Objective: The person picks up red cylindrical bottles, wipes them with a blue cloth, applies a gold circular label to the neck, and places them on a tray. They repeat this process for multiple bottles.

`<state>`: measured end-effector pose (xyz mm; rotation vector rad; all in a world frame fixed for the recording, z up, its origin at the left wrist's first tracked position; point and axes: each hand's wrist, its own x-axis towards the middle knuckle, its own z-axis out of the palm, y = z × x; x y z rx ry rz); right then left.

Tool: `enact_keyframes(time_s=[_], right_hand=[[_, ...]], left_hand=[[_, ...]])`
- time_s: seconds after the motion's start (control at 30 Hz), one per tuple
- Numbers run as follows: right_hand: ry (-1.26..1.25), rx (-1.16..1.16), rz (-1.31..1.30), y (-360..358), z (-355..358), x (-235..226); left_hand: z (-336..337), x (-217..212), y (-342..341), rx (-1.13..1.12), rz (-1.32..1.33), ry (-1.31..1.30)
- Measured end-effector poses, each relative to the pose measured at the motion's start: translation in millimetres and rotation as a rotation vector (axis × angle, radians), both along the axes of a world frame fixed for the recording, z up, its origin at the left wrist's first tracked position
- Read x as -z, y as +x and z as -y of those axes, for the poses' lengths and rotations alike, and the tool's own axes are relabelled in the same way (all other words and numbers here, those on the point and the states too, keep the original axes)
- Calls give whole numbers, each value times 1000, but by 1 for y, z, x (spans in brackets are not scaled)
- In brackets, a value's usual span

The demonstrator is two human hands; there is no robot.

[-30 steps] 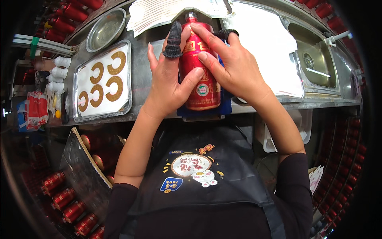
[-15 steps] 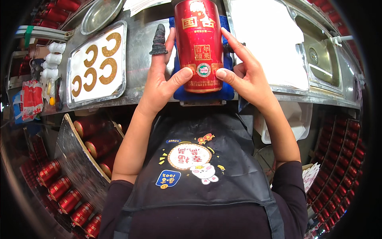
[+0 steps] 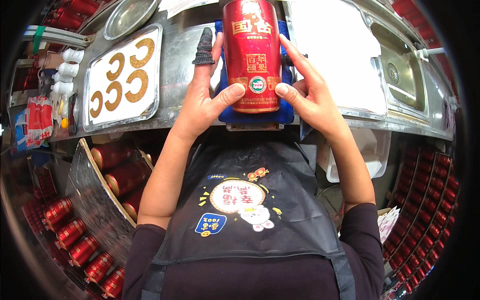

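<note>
A glossy red bottle (image 3: 256, 47) with gold lettering and a small round green-and-white mark stands on a blue cloth (image 3: 286, 112) at the bench's near edge. Its top runs out of the picture. My left hand (image 3: 204, 97) holds its left side, thumb pressed on the lower front. A ribbed black finger sleeve (image 3: 203, 49) covers one raised finger of that hand. From the right, my right hand (image 3: 310, 90) grips the bottle, its thumb beside the round mark and its forefinger along the side. Fingers behind the bottle are hidden.
Left on the bench lies a tray (image 3: 158, 75) with gold arc-shaped decals, below a round metal bowl (image 3: 129, 17). White sheets (image 3: 332, 60) lie right, beside a sink (image 3: 400, 70). Red bottles (image 3: 125, 177) fill a crate at lower left; several racks (image 3: 425, 215) hold more at right.
The whole view has shifted slightly. Both hands keep the same hold on the red bottle, with only a tiny shift of the thumbs.
</note>
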<state>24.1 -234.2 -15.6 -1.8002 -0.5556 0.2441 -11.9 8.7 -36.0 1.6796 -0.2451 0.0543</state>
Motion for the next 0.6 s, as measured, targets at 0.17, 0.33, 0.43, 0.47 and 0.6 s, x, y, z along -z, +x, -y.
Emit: enact_keyframes(time_s=[0.17,0.33,0.43,0.47,0.6], right_hand=[[20,52,56,-1,-4,-9],[-251,76,280,2,-6,-24],[-364,110,445,10,-12,-29],[-347,94,424,13,-14,-29],[-368,104,363,17,-19,-29]], left_hand=[[-2,-5,1,-3,-8,7],[2,-12,0,-112,202,266],[6,-16,4,-55,329,346],[8,-16,5,-64,369,398],[9,-19,6,-99,378,464]])
